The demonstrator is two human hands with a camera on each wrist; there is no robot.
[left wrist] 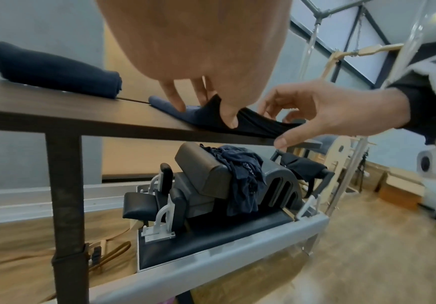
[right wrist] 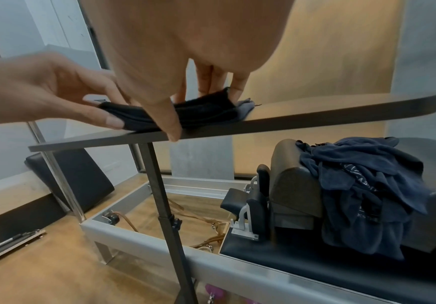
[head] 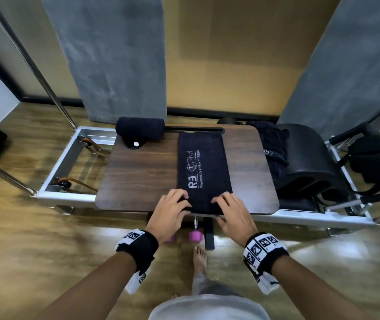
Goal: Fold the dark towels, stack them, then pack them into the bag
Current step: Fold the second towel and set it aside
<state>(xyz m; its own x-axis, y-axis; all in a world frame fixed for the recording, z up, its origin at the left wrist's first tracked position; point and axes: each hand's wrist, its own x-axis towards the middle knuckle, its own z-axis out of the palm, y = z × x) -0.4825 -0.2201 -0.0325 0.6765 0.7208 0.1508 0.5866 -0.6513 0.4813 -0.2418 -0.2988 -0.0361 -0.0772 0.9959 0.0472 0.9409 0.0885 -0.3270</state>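
Note:
A dark towel (head: 203, 167) with a white logo lies lengthwise on the wooden table (head: 138, 172). My left hand (head: 182, 202) pinches its near left corner, lifting the edge a little off the board, as the left wrist view (left wrist: 203, 113) shows. My right hand (head: 221, 204) grips the near right corner (right wrist: 193, 111), fingers on top and thumb down at the table's front edge. A folded dark towel (head: 140, 129) lies at the back left of the table. A heap of unfolded dark towels (head: 274, 148) hangs over a black padded barrel (head: 311, 162) to the right. A black bag (head: 376, 160) sits at far right.
The table stands over a metal exercise frame (head: 69, 195) with straps inside. A pink dumbbell (head: 194, 235) and my bare foot (head: 199, 255) are on the wooden floor below the table's front edge. Metal poles (head: 52, 95) rise at left.

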